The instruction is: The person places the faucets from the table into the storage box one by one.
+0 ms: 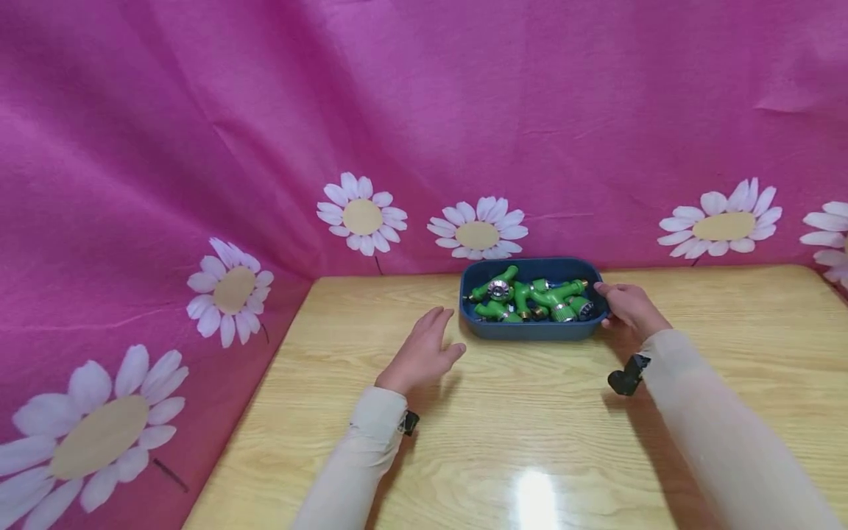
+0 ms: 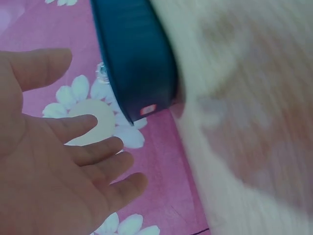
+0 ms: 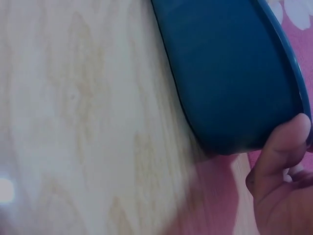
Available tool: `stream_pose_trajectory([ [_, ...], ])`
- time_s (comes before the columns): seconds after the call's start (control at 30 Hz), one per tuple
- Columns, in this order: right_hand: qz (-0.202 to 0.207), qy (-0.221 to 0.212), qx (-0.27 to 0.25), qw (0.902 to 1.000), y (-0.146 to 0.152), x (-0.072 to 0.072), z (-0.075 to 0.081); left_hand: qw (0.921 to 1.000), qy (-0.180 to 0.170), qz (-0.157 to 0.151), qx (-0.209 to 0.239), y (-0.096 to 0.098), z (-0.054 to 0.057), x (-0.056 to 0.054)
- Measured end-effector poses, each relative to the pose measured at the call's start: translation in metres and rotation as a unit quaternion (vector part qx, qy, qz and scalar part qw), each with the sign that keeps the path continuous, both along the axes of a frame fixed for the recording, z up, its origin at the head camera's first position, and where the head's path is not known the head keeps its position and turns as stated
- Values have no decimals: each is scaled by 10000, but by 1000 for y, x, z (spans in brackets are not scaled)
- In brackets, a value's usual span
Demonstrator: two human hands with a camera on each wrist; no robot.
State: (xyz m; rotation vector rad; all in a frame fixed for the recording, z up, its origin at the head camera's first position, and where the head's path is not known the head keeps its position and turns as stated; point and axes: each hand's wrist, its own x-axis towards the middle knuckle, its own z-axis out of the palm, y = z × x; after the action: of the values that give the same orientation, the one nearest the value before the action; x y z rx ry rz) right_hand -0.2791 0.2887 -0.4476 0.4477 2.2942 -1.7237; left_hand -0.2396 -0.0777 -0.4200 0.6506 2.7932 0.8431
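Note:
A dark blue plastic bin [image 1: 536,333] stands near the back of the wooden table, with several green taps [image 1: 559,297] with silvery parts piled inside. My right hand [image 1: 632,308] grips the bin's right end; in the right wrist view the thumb of that hand [image 3: 286,191] presses on the rim of the bin [image 3: 230,78]. To the left of the bin is my left hand [image 1: 424,357], fingers spread, apart from it and holding nothing. The left wrist view shows this left hand's palm [image 2: 54,166] beside the bin's outer wall [image 2: 142,54], which bears a small red-and-white sticker [image 2: 148,109].
A pink cloth [image 1: 563,118] with large white daisies hangs behind the table and along its left side. The light wooden table [image 1: 517,419] stretches in front of the bin. Each wrist carries a small black camera, such as the right one [image 1: 628,375].

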Motion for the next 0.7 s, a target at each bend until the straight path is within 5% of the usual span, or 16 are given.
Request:
stream_pose_trajectory([
  [0.4, -386, 29, -585, 9975, 1, -9, -7, 9998, 30, 74, 169, 25, -3, -3],
  [0.6, -474, -7, -590, 9971, 3, -2, -15, 9997, -175, 145, 119, 30, -6, 5],
  [0.7, -198, -136, -611, 9978, 11, 8, -21, 9999, -107, 102, -24, 30, -6, 11],
])
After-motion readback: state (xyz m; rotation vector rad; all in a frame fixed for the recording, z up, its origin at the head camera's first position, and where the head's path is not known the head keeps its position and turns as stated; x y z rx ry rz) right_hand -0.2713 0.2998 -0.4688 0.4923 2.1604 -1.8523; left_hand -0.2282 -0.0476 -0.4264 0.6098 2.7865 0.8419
